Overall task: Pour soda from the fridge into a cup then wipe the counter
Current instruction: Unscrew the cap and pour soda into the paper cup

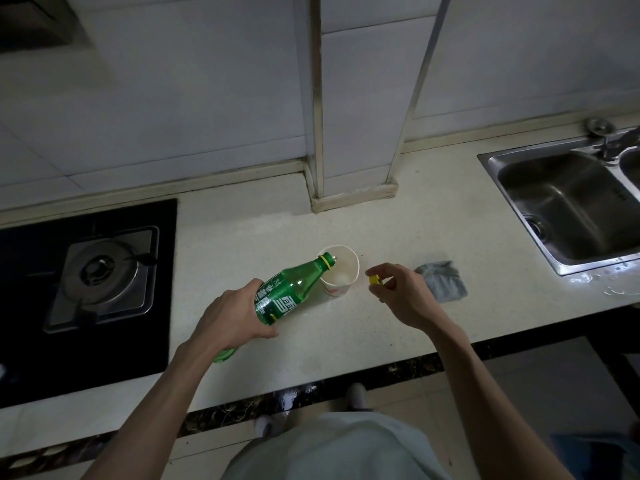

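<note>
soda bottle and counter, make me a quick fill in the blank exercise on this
1. The left hand tilts the green bottle so its mouth is over the paper ____.
2. The right hand pinches the bottle's yellow ____.
3. The grey cloth lies on the counter between the right hand and the ____.
Missing words: cup; cap; sink.

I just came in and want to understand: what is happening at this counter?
A person is pouring soda. The left hand grips a green bottle, tilted with its mouth over a paper cup on the counter. The right hand pinches the yellow cap beside the cup. A grey cloth lies further right, untouched; wiping has not begun.
</note>
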`<state>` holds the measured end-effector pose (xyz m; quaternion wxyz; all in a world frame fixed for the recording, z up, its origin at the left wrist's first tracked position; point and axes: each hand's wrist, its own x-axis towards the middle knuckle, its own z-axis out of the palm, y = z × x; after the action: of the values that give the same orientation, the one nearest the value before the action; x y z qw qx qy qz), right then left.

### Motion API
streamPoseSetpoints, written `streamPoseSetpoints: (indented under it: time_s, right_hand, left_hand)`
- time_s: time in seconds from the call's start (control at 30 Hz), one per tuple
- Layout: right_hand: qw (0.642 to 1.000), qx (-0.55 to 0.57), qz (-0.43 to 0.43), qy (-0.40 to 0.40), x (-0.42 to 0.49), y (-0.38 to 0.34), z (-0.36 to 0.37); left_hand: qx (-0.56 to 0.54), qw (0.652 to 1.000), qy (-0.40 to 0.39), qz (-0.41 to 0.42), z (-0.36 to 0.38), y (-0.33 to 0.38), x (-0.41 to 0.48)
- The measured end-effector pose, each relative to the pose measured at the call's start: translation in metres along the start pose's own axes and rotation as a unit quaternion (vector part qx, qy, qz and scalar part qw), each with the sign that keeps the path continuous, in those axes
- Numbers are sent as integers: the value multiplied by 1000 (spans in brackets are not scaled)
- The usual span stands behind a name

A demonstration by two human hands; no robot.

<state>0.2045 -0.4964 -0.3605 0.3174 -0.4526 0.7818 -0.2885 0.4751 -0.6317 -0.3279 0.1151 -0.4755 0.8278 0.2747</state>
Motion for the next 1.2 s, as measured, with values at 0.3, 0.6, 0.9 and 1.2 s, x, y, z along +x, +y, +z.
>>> streamPoseSetpoints:
  time_s: [0.3, 0.6, 0.9, 1.2]
  right_hand:
    - [1000, -3, -1, 3, -4, 9, -1]
    - [1000, 1, -9, 7, -5, 11, -1]
    - [1000, -2, -12, 6, -1, 10, -1]
    - [1000, -3, -21, 4, 1, 9, -1]
  left_hand:
    - [17, 1000, 6, -2, 3, 5, -1]
    - [9, 1000, 15, 4, 1, 6, -2]
    - [26, 999, 25, 0, -1, 4, -6]
    - [31, 999, 37, 3, -4, 2, -7]
